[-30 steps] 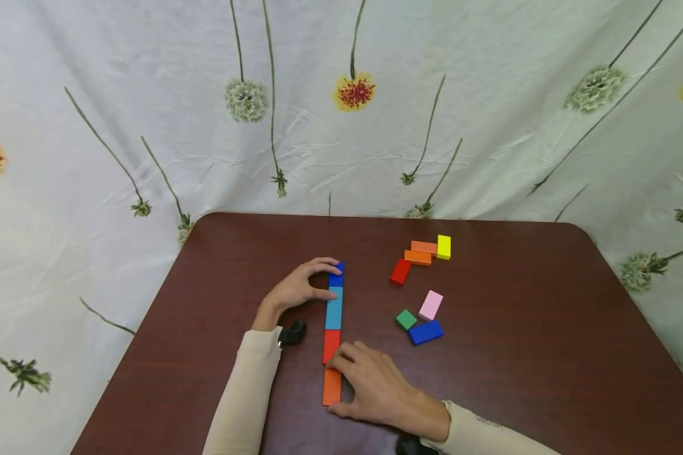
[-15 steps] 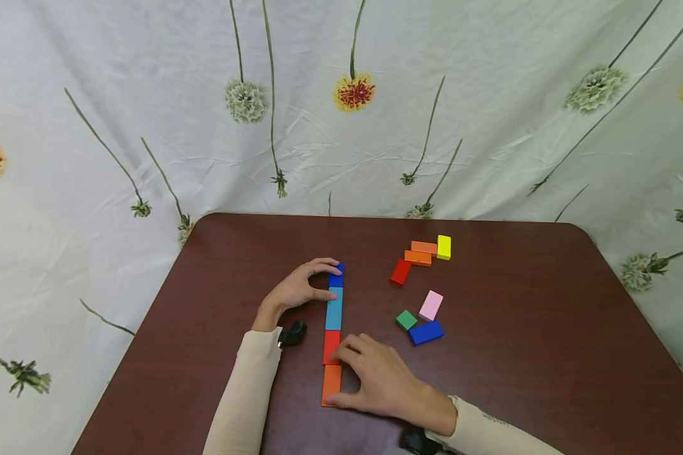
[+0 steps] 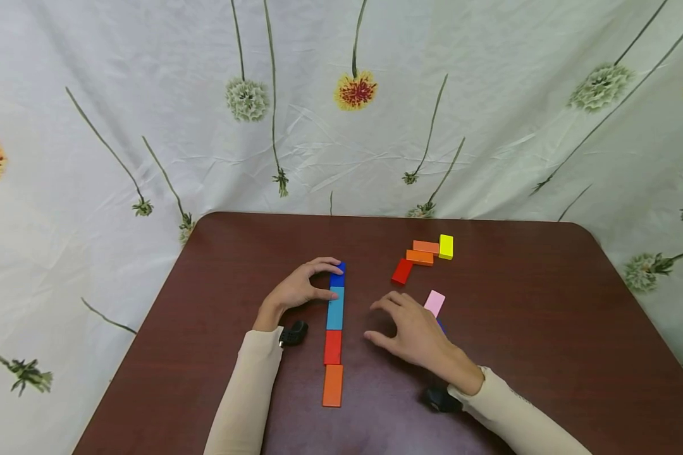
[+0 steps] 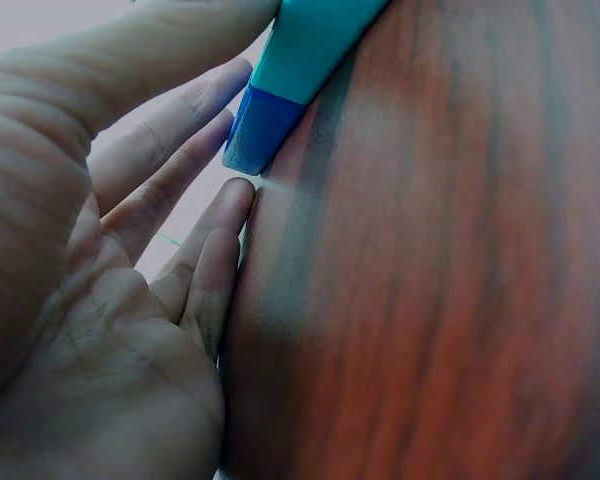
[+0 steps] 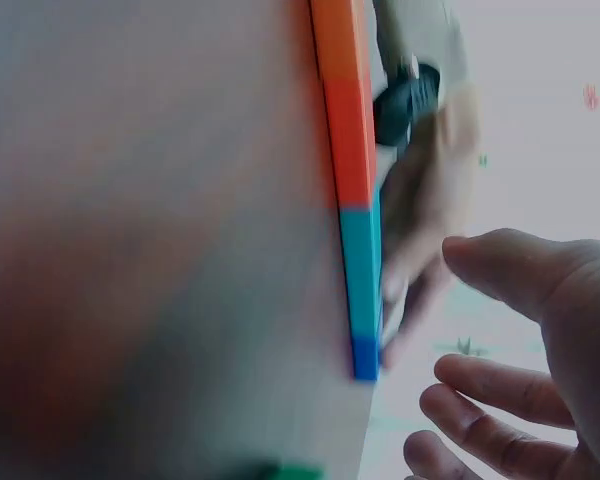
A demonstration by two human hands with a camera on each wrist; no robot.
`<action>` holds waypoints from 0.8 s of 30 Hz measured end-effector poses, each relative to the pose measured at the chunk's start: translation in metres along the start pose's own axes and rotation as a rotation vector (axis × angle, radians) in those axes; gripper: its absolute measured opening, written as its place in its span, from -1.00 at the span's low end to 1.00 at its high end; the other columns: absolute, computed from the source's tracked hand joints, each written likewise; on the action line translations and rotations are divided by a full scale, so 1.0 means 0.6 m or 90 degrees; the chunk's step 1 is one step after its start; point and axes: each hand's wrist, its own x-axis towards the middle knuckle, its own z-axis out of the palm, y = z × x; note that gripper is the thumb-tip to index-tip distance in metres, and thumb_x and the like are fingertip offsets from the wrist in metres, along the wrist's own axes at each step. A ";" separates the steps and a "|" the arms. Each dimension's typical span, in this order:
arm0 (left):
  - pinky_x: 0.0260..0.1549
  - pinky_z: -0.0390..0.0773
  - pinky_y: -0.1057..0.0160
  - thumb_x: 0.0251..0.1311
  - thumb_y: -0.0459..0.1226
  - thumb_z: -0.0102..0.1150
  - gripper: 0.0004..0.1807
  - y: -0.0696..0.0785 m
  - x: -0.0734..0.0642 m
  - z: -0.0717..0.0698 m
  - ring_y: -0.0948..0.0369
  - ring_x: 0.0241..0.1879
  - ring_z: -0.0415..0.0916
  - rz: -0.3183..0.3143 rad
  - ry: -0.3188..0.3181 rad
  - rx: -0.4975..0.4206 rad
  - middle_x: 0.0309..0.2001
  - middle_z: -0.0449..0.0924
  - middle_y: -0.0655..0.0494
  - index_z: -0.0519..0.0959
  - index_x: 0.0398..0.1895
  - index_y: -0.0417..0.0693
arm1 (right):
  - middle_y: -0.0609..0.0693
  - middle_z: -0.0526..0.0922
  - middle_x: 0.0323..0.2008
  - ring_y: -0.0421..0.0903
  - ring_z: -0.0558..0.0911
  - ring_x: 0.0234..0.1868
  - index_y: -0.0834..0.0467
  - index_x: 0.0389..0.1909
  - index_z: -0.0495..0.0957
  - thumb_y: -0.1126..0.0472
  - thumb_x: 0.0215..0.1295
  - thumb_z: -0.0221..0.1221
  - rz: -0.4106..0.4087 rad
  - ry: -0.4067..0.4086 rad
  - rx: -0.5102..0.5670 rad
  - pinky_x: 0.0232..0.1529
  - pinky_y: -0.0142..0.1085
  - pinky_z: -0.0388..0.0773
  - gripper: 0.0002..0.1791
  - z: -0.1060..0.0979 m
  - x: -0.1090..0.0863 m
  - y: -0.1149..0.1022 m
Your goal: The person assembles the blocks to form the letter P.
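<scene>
A straight row of blocks lies on the table: blue [image 3: 338,278], light blue [image 3: 335,314], red [image 3: 332,347] and orange [image 3: 332,386], nearest the person. My left hand [image 3: 296,287] rests at the row's far end, its fingers reaching over the blue block and its thumb at the light blue one. Right of the row, my right hand [image 3: 418,330] hovers with thumb and fingers spread and nothing between them. It covers most of a second blue block [image 3: 441,325], beside a pink block [image 3: 434,303]. A green block [image 5: 295,471] shows at the right wrist view's bottom edge.
Farther back on the brown table [image 3: 518,316] lie a red block [image 3: 401,272], two orange blocks [image 3: 419,258] and a yellow block [image 3: 446,247]. A flowered white cloth [image 3: 319,145] hangs behind the table.
My right hand has let go of the orange block at the row's near end and moved away, right and farther back. The left hand keeps its place.
</scene>
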 end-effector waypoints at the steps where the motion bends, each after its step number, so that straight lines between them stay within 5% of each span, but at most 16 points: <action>1: 0.42 0.24 -0.16 0.11 -0.26 0.48 -0.51 0.000 0.000 0.000 -0.01 0.48 0.13 0.001 0.000 -0.001 0.41 0.34 0.07 0.63 0.15 -0.03 | -0.06 0.65 -0.12 -0.13 0.59 -0.13 0.05 -0.02 0.66 -0.14 0.12 0.43 0.013 0.005 -0.004 -0.18 -0.23 0.65 -0.51 -0.004 0.003 0.008; 14: 0.42 0.24 -0.13 0.11 -0.28 0.48 -0.51 0.002 -0.003 -0.002 -0.01 0.48 0.13 -0.002 -0.007 -0.005 0.39 0.35 0.06 0.62 0.15 -0.08 | 0.14 0.63 0.02 -0.02 0.56 -0.18 0.15 0.10 0.61 -0.07 0.16 0.42 0.143 -0.027 0.013 -0.32 -0.18 0.58 -0.44 -0.042 0.052 0.106; 24: 0.42 0.23 -0.14 0.12 -0.27 0.47 -0.50 0.004 -0.003 -0.003 0.00 0.48 0.13 -0.008 -0.010 0.002 0.39 0.34 0.07 0.61 0.17 -0.05 | 0.18 0.62 0.08 0.05 0.59 -0.11 0.21 0.14 0.58 0.01 0.16 0.44 0.164 -0.063 0.049 -0.27 -0.15 0.62 -0.42 -0.039 0.081 0.142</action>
